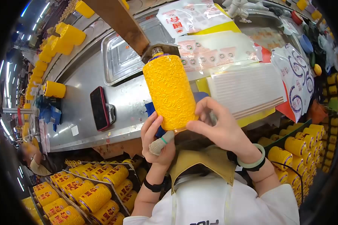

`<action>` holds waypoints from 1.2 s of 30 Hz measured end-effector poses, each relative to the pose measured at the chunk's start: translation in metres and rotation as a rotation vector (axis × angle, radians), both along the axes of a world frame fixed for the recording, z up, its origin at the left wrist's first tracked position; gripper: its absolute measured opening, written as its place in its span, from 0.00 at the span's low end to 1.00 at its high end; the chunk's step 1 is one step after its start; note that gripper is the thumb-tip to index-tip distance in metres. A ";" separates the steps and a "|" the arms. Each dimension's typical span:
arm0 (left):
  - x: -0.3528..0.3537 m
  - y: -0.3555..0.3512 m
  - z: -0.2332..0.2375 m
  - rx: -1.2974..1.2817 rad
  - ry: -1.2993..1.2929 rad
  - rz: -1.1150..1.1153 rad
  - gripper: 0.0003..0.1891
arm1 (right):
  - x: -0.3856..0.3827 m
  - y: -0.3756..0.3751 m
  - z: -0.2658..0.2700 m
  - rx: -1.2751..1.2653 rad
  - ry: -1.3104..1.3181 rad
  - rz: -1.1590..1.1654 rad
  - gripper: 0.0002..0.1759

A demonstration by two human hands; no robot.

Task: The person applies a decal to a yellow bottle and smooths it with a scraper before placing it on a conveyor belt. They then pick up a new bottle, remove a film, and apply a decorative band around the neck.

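A yellow embossed bottle tilts in front of me, its clear glass neck resting in the notch of a dark bracket. My left hand supports the bottle's lower left edge with its fingers. A grey cloth bundle tied with a green band is also tucked in that hand. At the lower right edge of the bottle, the thumb and fingers of my right hand are closed on the base. The bottle's underside and part of the left palm are hidden.
A wooden arm slants down to the bracket. On the metal bench lie a phone, a metal tray and printed sticker sheets. Striped white strips lie right. Crates of yellow bottles stand below; another person is far left.
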State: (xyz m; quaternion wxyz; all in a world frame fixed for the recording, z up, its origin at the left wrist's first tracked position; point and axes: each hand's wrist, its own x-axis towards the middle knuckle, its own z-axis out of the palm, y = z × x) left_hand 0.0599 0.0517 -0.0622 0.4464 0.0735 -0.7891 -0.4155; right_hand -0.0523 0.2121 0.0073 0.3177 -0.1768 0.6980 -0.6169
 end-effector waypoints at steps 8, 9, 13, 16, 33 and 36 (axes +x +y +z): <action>0.001 0.000 -0.002 0.026 -0.018 0.002 0.17 | -0.005 0.004 -0.005 -0.062 -0.117 0.007 0.14; 0.001 0.000 -0.003 0.025 -0.019 0.003 0.18 | -0.005 0.005 -0.006 -0.099 -0.162 0.010 0.13; 0.001 -0.001 -0.001 0.013 -0.018 -0.007 0.18 | -0.003 0.003 -0.002 -0.057 -0.100 0.001 0.14; 0.001 -0.002 -0.002 -0.041 -0.019 -0.013 0.19 | -0.001 0.001 0.002 -0.017 -0.104 0.012 0.15; 0.001 -0.002 -0.003 -0.014 -0.019 -0.010 0.18 | -0.001 0.004 -0.001 -0.016 -0.082 -0.002 0.16; 0.001 0.001 -0.005 0.068 -0.015 0.012 0.20 | 0.003 0.001 -0.006 -0.013 0.001 -0.037 0.17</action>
